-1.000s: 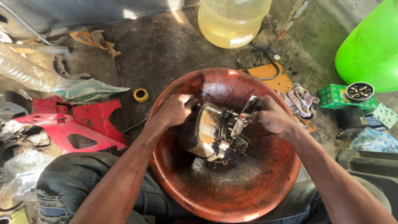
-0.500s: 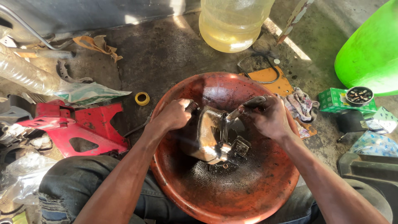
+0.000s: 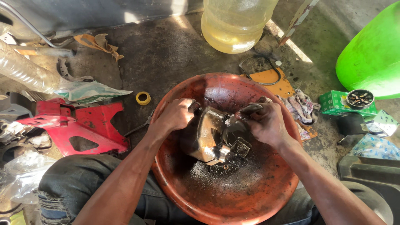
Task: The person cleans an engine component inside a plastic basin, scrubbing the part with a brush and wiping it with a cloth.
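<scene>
Count: two hands in the one rust-red basin (image 3: 250,196), left hand (image 3: 175,114) and right hand (image 3: 264,121), both on one oily metal engine part (image 3: 208,135). One jug of yellow liquid (image 3: 235,23), one yellow tape roll (image 3: 143,98), one red metal bracket (image 3: 79,125). One green box (image 3: 337,102), one round tin of small parts (image 3: 361,98), one rag (image 3: 302,106).

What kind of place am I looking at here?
Probably a small repair workshop floor: both hands work an oily metal part in a grimy red basin, with red metal brackets and a jug of yellowish liquid on stained concrete.
</scene>
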